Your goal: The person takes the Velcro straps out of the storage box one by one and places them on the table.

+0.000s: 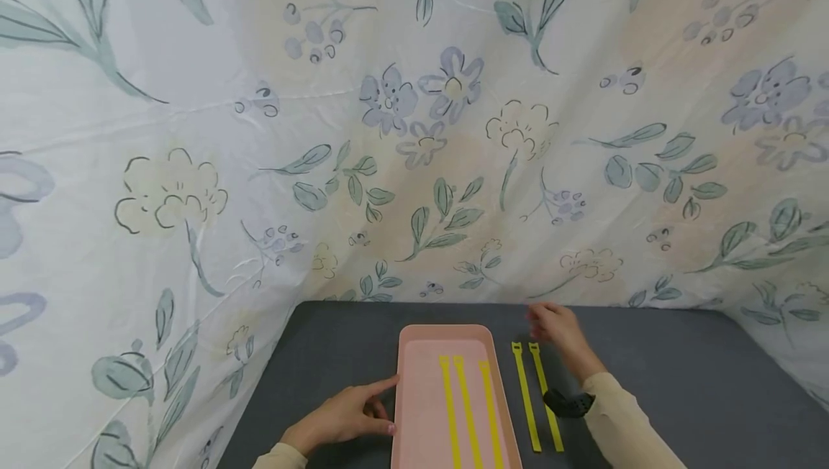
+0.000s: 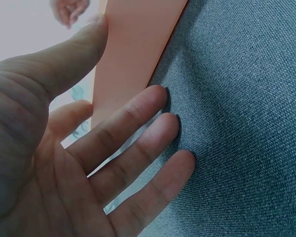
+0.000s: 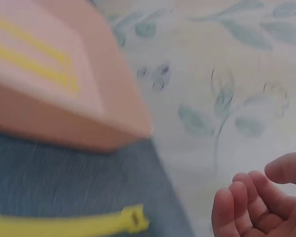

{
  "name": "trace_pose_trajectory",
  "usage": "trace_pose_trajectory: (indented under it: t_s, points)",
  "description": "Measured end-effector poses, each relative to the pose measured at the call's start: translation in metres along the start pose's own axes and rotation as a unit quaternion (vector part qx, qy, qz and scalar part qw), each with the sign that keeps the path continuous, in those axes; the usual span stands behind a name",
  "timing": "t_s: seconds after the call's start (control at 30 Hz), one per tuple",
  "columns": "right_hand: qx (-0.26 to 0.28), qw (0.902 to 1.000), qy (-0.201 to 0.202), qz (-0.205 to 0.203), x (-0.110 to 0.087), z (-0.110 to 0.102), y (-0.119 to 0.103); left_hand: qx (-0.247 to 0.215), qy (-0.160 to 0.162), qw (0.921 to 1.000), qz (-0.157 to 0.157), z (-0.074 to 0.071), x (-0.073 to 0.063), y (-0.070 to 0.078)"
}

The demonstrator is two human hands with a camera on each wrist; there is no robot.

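A pink rectangular tray (image 1: 417, 390) lies on the dark cloth, with three yellow slotted-head straps (image 1: 467, 404) laid lengthwise inside it. My left hand (image 1: 343, 415) is at the tray's left side, index finger and thumb against the rim. In the left wrist view, the other fingers (image 2: 153, 185) extend over the cloth. To the right of the tray lie two more yellow straps, one nearer the tray (image 1: 527, 397) and one farther right (image 1: 540, 368). Just beyond their slotted ends hovers my right hand (image 1: 560, 329), fingers loosely bent. The right wrist view shows nothing in that hand (image 3: 261, 207).
Dark grey cloth (image 1: 686, 383) covers the table. A floral curtain (image 1: 414, 239) hangs along its back edge and down both sides. A black band (image 1: 570, 404) circles my right wrist, above the outer strap in the head view.
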State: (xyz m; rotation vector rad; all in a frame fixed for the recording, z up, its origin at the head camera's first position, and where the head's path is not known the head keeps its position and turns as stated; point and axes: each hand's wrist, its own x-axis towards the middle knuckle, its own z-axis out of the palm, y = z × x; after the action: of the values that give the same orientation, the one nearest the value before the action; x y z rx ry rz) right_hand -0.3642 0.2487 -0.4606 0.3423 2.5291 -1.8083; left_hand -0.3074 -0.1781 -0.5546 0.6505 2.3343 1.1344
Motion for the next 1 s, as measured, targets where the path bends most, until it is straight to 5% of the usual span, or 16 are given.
trace_pose_trajectory:
  t_s: [0.23,0.33,0.73,1.0]
  points:
    - [0.057,0.9969,-0.052,-0.018,-0.004,0.023,-0.031,-0.017,0.0,0.9998,-0.013,0.002,0.01,-0.023]
    - [0.065,0.9953,-0.067,-0.027,-0.005,0.034,-0.037,-0.004,0.002,1.0,-0.002,0.002,0.007,-0.018]
    - [0.063,0.9853,-0.157,-0.018,-0.004,0.076,-0.032,0.024,0.0,0.9995,-0.02,-0.004,-0.023,0.056]
    - [0.044,0.9805,-0.189,0.027,-0.007,0.095,-0.027,0.0,0.018,0.9993,-0.034,-0.002,-0.027,0.071]
